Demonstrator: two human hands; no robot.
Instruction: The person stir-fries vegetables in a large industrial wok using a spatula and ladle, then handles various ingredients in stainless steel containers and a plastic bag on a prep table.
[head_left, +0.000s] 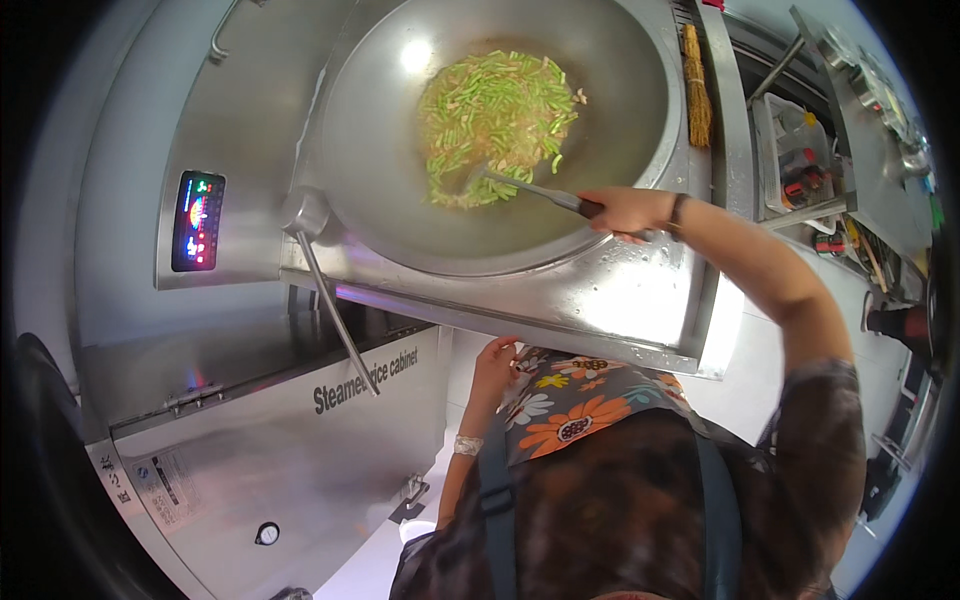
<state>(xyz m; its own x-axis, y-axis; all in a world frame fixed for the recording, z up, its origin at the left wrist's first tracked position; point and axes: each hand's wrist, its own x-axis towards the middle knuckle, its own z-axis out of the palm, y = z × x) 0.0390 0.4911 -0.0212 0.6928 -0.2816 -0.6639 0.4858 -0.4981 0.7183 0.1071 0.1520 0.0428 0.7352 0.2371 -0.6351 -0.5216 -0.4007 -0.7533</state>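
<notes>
My right hand (634, 214) grips the dark end of a long-handled metal wok utensil (544, 193). Its head dips into the chopped green vegetables (499, 112) at the near side of the heap, partly hidden, so ladle or turner cannot be told. Pale pieces and some liquid lie among the vegetables. They sit in the bottom of a large steel wok (622, 97). Low by the counter's front edge, my left hand (496, 367) hangs beside the flowered apron (574, 420), fingers loosely bent, with nothing seen in it.
A lit control panel (199, 221) and a swivel spout (330, 300) stand left of the wok. Below them is a steel steamed-rice cabinet (300, 465). A bamboo wok brush (696, 86) lies along the right side. A white basket (799, 150) sits under the right-hand table.
</notes>
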